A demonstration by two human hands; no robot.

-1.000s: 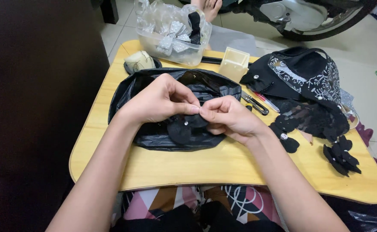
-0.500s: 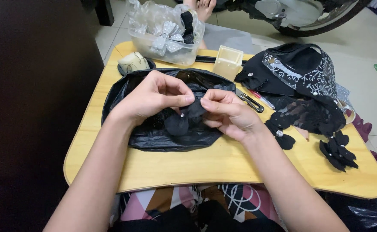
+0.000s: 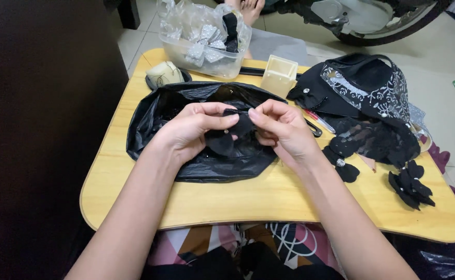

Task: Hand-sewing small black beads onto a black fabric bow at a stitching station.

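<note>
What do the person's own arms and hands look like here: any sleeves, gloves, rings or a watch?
Both forearms are bare, with no sleeves in view. The left hand and right hand wear no gloves. No ring, watch or bracelet shows on either. The fingernails look short and unpainted.

Bright, even overhead light; soft shadows under the hands; glare on the black plastic bag [image 3: 196,103]; left edge dark.

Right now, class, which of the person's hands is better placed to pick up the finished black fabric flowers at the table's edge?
The right hand, probably. The black fabric flowers lie at the right edge of the wooden lap table, on that hand's side. The left hand would have to cross over.
</note>
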